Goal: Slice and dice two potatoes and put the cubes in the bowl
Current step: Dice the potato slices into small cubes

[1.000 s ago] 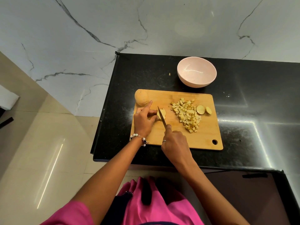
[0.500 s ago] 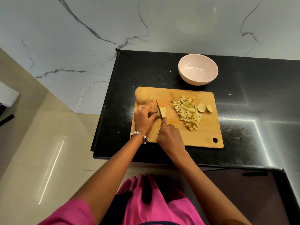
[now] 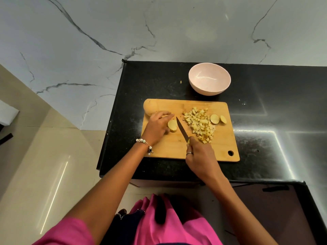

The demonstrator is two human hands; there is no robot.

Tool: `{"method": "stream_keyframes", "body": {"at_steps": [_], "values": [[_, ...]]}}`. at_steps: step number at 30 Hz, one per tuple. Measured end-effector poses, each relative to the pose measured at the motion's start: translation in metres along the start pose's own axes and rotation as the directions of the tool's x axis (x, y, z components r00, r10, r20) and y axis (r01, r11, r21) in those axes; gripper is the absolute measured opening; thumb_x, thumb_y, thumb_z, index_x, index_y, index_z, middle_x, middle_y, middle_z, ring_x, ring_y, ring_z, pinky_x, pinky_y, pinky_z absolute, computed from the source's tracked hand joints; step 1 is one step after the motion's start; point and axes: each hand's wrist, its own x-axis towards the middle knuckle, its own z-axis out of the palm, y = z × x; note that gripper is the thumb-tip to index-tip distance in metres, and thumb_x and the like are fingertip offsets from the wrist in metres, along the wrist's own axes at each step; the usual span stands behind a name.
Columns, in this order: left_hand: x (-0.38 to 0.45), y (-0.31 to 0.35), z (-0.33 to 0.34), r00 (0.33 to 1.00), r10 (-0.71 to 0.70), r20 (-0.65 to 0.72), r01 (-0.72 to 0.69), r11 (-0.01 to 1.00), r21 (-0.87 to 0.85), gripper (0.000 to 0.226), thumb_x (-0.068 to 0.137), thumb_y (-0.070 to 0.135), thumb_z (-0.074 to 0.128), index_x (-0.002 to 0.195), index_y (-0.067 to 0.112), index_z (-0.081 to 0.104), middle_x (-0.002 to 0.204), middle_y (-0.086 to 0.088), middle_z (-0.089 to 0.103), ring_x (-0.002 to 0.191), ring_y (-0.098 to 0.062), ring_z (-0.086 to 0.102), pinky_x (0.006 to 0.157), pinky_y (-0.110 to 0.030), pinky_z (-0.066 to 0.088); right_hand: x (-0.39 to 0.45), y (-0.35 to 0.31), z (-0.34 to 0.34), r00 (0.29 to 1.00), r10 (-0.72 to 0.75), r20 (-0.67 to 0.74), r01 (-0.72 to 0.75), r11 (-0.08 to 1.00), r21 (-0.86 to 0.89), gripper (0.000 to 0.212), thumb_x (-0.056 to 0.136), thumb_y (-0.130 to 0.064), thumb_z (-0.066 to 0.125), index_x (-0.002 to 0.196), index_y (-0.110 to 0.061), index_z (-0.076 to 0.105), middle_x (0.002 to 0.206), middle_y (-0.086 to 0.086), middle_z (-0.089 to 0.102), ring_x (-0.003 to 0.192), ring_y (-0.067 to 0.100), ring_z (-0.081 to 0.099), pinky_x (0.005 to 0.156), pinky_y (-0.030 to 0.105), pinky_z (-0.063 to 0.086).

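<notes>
Steadying a cut potato piece near the left edge of the cutting board with the left hand, fingers curled over it and cut face turned toward the blade, apparently to keep it from rolling while fingertips stay clear. Gripping the knife by its handle in the right hand, fingers wrapped fully round it, blade angled just beside the piece and apart from it, probably poised between strokes. Resting at the board's far left corner, a whole potato, seemingly kept within reach for later. Heaped toward the right edge, the cubes, with two round slices just beside them, likely pushed aside to free cutting room. Standing on the black counter beyond the board's far edge, the bowl, holding no cubes; transfer judged not yet begun.
</notes>
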Motion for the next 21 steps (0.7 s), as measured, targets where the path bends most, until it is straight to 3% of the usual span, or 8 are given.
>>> {"method": "stream_keyframes", "body": {"at_steps": [2, 5, 8, 12, 16, 19, 21], "values": [[0.009, 0.002, -0.008, 0.978, 0.132, 0.161, -0.157, 0.976, 0.152, 0.061, 0.078, -0.001, 0.066, 0.134, 0.015, 0.051, 0.138, -0.006, 0.048, 0.12, -0.027, 0.043, 0.101, -0.027, 0.029, 0.001, 0.004, -0.001, 0.999, 0.013, -0.03, -0.013, 1.0, 0.013, 0.027, 0.095, -0.011, 0.04, 0.113, 0.0, 0.055, 0.081, 0.019, 0.064, 0.075, 0.038, 0.057, 0.057, 0.033, 0.032], [0.021, 0.006, -0.017, 0.919, 0.15, 0.364, -0.257, 0.929, 0.267, 0.057, 0.085, 0.002, 0.059, 0.139, 0.017, 0.044, 0.141, -0.002, 0.045, 0.123, -0.022, 0.038, 0.103, -0.028, 0.032, 0.0, 0.008, 0.0, 0.995, 0.058, -0.075, -0.054, 0.997, 0.058, 0.03, 0.096, -0.013, 0.04, 0.118, -0.001, 0.056, 0.083, 0.017, 0.064, 0.073, 0.035, 0.058, 0.057, 0.033, 0.034], [0.029, 0.011, -0.024, 0.887, 0.147, 0.438, -0.307, 0.896, 0.321, 0.049, 0.089, 0.007, 0.056, 0.136, 0.02, 0.048, 0.137, -0.001, 0.046, 0.12, -0.02, 0.039, 0.099, -0.031, 0.039, 0.0, 0.01, -0.001, 0.989, 0.098, -0.109, -0.087, 0.991, 0.1, 0.042, 0.096, -0.014, 0.042, 0.135, -0.001, 0.046, 0.098, 0.023, 0.066, 0.083, 0.038, 0.06, 0.067, 0.038, 0.045], [0.034, 0.017, -0.031, 0.843, 0.118, 0.524, -0.33, 0.884, 0.332, 0.045, 0.088, 0.019, 0.062, 0.132, 0.021, 0.053, 0.131, -0.001, 0.048, 0.116, -0.018, 0.042, 0.094, -0.03, 0.042, 0.001, 0.012, -0.001, 0.989, 0.094, -0.115, -0.081, 0.99, 0.112, 0.042, 0.097, -0.014, 0.043, 0.137, -0.002, 0.045, 0.099, 0.022, 0.067, 0.085, 0.036, 0.061, 0.068, 0.039, 0.046], [0.03, 0.019, -0.032, 0.883, 0.049, 0.468, -0.228, 0.914, 0.335, 0.047, 0.086, 0.028, 0.065, 0.131, 0.018, 0.054, 0.122, -0.003, 0.051, 0.108, -0.018, 0.048, 0.091, -0.032, 0.045, 0.004, 0.015, 0.003, 0.991, 0.083, -0.105, -0.073, 0.993, 0.096, 0.035, 0.096, -0.014, 0.043, 0.128, -0.001, 0.053, 0.093, 0.02, 0.065, 0.082, 0.037, 0.059, 0.061, 0.031, 0.036], [0.024, 0.017, -0.029, 0.945, -0.059, 0.321, -0.045, 0.951, 0.307, 0.052, 0.083, 0.037, 0.067, 0.128, 0.014, 0.057, 0.115, -0.004, 0.054, 0.104, -0.016, 0.051, 0.085, -0.024, 0.043, 0.005, 0.014, 0.005, 0.994, 0.059, -0.094, -0.05, 0.994, 0.094, 0.021, 0.096, -0.014, 0.043, 0.105, -0.003, 0.058, 0.082, 0.017, 0.062, 0.073, 0.035, 0.056, 0.059, 0.031, 0.031], [0.018, 0.017, -0.023, 0.971, -0.137, 0.196, 0.071, 0.948, 0.312, 0.053, 0.08, 0.042, 0.069, 0.122, 0.012, 0.061, 0.112, -0.005, 0.056, 0.103, -0.018, 0.052, 0.084, -0.025, 0.043, 0.007, 0.013, 0.007, 0.996, 0.044, -0.074, -0.039, 0.997, 0.066, 0.021, 0.096, -0.013, 0.042, 0.106, -0.002, 0.057, 0.083, 0.018, 0.064, 0.076, 0.037, 0.057, 0.059, 0.031, 0.03]]}}
